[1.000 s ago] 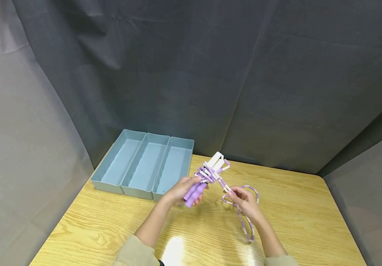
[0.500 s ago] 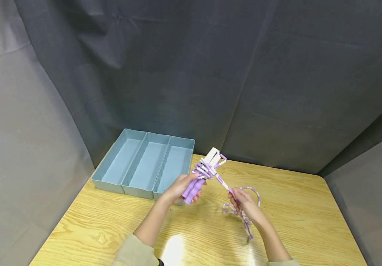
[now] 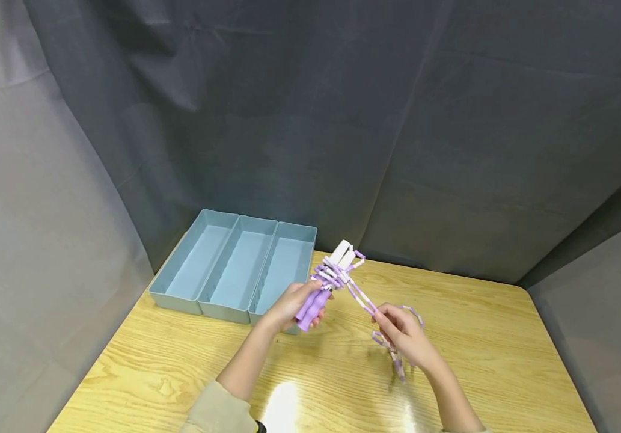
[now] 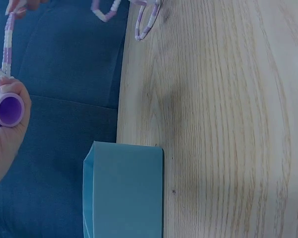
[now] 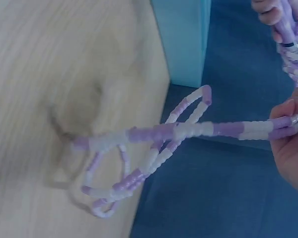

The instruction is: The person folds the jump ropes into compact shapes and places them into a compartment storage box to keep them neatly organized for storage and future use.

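My left hand (image 3: 293, 305) grips the two handles (image 3: 312, 311) of a beaded jump rope, purple at the lower ends and white at the upper. Its purple-and-white beaded cord (image 3: 334, 275) is wrapped around the handles' middle. A doubled strand stretches from there to my right hand (image 3: 403, 334), which pinches it between thumb and fingers. Below the right hand, loose cord loops (image 5: 154, 134) hang over the table in the right wrist view. The left wrist view looks into the hollow end of one purple handle (image 4: 10, 110).
Three blue-grey bins (image 3: 237, 258) stand side by side at the table's back left, the nearest one close to my left hand. A wooden table (image 3: 483, 355) lies beneath, with dark curtains (image 3: 288, 120) behind and grey ones at the sides.
Both hands keep their hold. My left hand has shifted slightly up and left with the handles. My right hand has moved slightly right, and the hanging cord loops look gathered closer beneath it.
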Demonstrator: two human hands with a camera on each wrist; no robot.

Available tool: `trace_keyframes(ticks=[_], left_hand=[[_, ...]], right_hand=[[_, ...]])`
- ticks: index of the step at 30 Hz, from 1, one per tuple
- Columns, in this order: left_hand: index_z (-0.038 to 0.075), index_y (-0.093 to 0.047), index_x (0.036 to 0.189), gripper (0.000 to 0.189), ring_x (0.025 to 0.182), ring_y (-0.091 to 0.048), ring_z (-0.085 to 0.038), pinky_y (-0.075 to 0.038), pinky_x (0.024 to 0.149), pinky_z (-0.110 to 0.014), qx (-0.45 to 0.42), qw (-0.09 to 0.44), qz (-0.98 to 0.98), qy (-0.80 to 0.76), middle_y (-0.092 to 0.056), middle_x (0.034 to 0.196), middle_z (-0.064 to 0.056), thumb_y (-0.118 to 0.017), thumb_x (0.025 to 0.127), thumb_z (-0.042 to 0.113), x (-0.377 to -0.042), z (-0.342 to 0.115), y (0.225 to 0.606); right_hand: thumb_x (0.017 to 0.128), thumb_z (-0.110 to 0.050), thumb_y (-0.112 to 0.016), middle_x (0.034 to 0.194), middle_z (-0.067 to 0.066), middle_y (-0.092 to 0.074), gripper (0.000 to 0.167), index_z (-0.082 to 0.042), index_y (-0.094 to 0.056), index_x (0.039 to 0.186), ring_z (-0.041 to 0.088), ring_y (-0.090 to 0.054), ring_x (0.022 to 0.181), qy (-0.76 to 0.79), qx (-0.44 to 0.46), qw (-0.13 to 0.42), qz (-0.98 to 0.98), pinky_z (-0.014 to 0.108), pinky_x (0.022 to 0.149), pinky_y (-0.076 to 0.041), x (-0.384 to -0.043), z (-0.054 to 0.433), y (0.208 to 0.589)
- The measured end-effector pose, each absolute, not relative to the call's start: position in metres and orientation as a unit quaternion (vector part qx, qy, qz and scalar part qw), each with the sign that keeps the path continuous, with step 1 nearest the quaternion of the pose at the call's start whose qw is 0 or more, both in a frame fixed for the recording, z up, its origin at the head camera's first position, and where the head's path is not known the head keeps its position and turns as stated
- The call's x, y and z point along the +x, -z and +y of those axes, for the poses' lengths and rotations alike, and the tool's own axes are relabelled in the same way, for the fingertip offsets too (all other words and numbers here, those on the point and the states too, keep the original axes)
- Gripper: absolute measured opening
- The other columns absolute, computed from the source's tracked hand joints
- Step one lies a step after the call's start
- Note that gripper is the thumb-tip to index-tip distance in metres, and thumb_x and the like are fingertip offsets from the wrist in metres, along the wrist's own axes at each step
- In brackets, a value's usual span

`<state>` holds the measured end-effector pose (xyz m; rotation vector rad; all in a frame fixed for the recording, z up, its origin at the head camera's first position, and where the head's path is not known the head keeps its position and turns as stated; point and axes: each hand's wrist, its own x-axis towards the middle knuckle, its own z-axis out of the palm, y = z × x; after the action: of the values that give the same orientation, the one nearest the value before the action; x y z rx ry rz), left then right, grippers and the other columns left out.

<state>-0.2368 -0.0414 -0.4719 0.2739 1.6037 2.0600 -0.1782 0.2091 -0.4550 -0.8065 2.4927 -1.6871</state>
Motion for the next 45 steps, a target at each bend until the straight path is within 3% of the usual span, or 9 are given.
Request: trace_keyframes(ticks=[5, 8, 12, 23, 31, 35, 45], left_hand=[[-0.004, -0.059, 0.097, 0.048, 0.044, -0.052, -0.012, -0.047, 0.042, -0.023, 0.091, 0.251, 0.597, -0.756, -0.056, 0.061, -0.008, -0.053, 0.087, 0.043, -0.237, -0.040, 0.474], [-0.005, -0.059, 0.096, 0.049, 0.045, -0.052, -0.012, -0.047, 0.041, -0.023, 0.091, 0.251, 0.601, -0.753, -0.056, 0.061, -0.008, -0.053, 0.087, 0.043, -0.237, -0.040, 0.475], [-0.006, -0.059, 0.096, 0.049, 0.044, -0.051, -0.011, -0.046, 0.040, -0.021, 0.092, 0.251, 0.611, -0.745, -0.055, 0.061, -0.009, -0.052, 0.088, 0.042, -0.237, -0.040, 0.476], [-0.001, -0.064, 0.086, 0.041, 0.042, -0.052, -0.012, -0.044, 0.037, -0.021, 0.085, 0.262, 0.686, -0.674, -0.057, 0.060, -0.013, -0.051, 0.090, 0.038, -0.235, -0.040, 0.477], [-0.001, -0.064, 0.080, 0.037, 0.040, -0.050, -0.014, -0.042, 0.036, -0.020, 0.134, 0.280, 0.723, -0.617, -0.056, 0.057, -0.013, -0.052, 0.091, 0.033, -0.232, -0.042, 0.476], [0.003, -0.063, 0.072, 0.037, 0.038, -0.048, -0.015, -0.037, 0.032, -0.019, 0.161, 0.292, 0.752, -0.569, -0.056, 0.057, -0.019, -0.054, 0.089, 0.035, -0.231, -0.044, 0.476], [0.009, -0.068, 0.073, 0.035, 0.037, -0.048, -0.013, -0.036, 0.031, -0.019, 0.214, 0.346, 0.770, -0.491, -0.056, 0.052, -0.009, -0.051, 0.090, 0.034, -0.226, -0.046, 0.473]], right_hand=[[0.091, 0.001, -0.050, 0.057, -0.001, -0.043, 0.016, -0.011, -0.058, 0.084, -0.003, -0.031, 0.049, 0.456, -0.254, -0.038, 0.852, 0.018, 0.039, -0.032, -0.168, 0.197, 0.424], [0.091, -0.004, -0.052, 0.057, -0.011, -0.040, 0.016, -0.016, -0.059, 0.084, -0.003, -0.029, 0.048, 0.418, -0.258, -0.052, 0.869, 0.017, 0.039, -0.030, -0.171, 0.199, 0.427], [0.092, -0.011, -0.054, 0.057, -0.015, -0.037, 0.014, -0.019, -0.059, 0.083, -0.004, -0.028, 0.047, 0.383, -0.276, -0.073, 0.879, 0.016, 0.037, -0.028, -0.179, 0.204, 0.433], [0.091, -0.014, -0.056, 0.060, -0.016, -0.043, 0.011, -0.016, -0.063, 0.082, -0.004, -0.033, 0.048, 0.319, -0.303, -0.085, 0.894, 0.017, 0.041, -0.033, -0.184, 0.205, 0.412], [0.089, -0.012, -0.058, 0.059, -0.018, -0.038, 0.014, -0.020, -0.061, 0.078, -0.006, -0.030, 0.048, 0.286, -0.350, -0.093, 0.887, 0.015, 0.042, -0.032, -0.190, 0.205, 0.409], [0.089, -0.014, -0.058, 0.060, -0.019, -0.039, 0.012, -0.020, -0.060, 0.078, -0.006, -0.030, 0.048, 0.272, -0.357, -0.076, 0.890, 0.015, 0.043, -0.032, -0.192, 0.206, 0.406], [0.090, -0.017, -0.058, 0.065, -0.015, -0.051, 0.009, -0.016, -0.065, 0.083, -0.004, -0.038, 0.050, 0.272, -0.366, -0.023, 0.890, 0.017, 0.046, -0.038, -0.199, 0.205, 0.402]])
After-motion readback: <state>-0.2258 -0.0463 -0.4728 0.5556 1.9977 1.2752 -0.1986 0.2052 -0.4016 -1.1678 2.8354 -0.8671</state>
